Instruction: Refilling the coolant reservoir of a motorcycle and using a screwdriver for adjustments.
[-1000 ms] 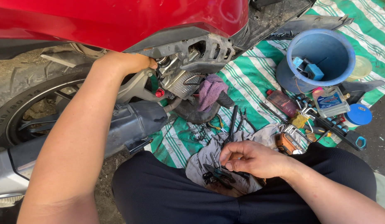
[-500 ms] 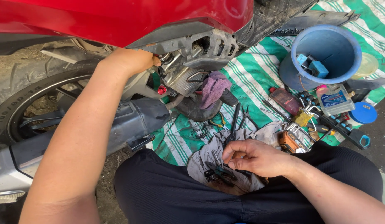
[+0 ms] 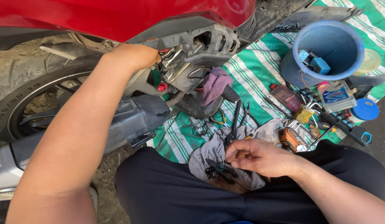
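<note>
**Right hand shifts over the rag of small tools**

Since a second ago, the right hand (image 3: 263, 157) has slid slightly along the grey rag (image 3: 242, 176), fingers curled, pinching something too small to identify. Left hand (image 3: 132, 56) stays buried in the scooter engine (image 3: 192, 58), grip hidden. Dark pliers (image 3: 220, 168) on the rag look stiff, greasy, slippery; best taken by the handles.

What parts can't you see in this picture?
Head view:
- Left hand fingertips: tucked into the engine under the red body panel.
- Right hand fingers: curled over something small on the grey rag, hiding it.
- Rear wheel: cut by the forearm.
</note>
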